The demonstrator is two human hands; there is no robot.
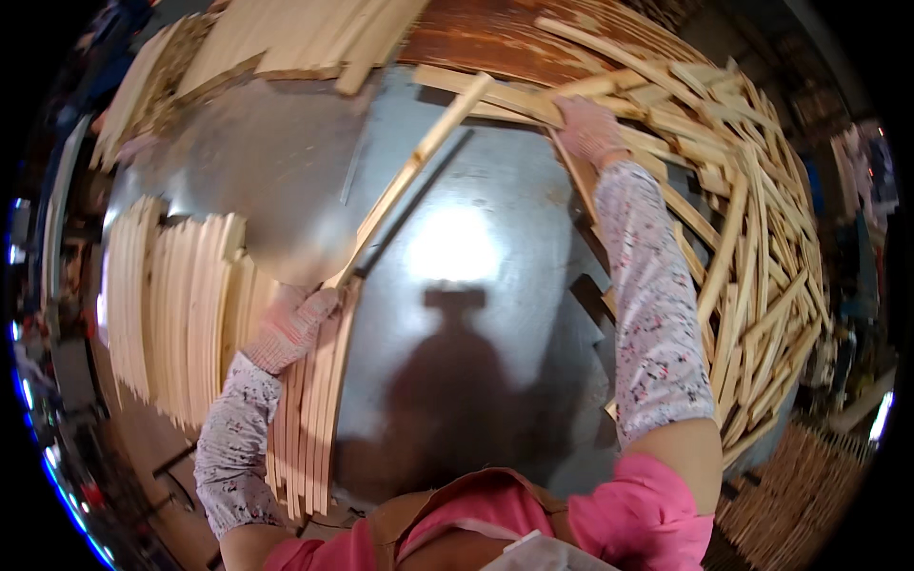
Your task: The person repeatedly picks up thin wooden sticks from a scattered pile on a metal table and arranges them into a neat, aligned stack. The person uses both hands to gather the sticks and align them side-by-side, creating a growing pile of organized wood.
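My left hand [288,328], in a pinkish knit glove, is closed on the lower end of a long pale wooden strip [419,157]. That strip slants up and away to the right over the metal table. Beneath the same hand stands a row of strips [309,419] packed side by side. With my right arm stretched far forward, my gloved right hand [590,130] is closed around a wooden strip [577,176] at the edge of a jumbled pile of strips [743,219]. The fingertips of that hand are partly hidden.
Under both hands spreads a shiny grey metal table [457,209]. A stack of evenly lined strips [176,305] stands at the left. Wide pale boards [295,38] lie at the far left, beside a worn reddish-brown board [495,38]. Bundled sticks [800,504] sit at the lower right.
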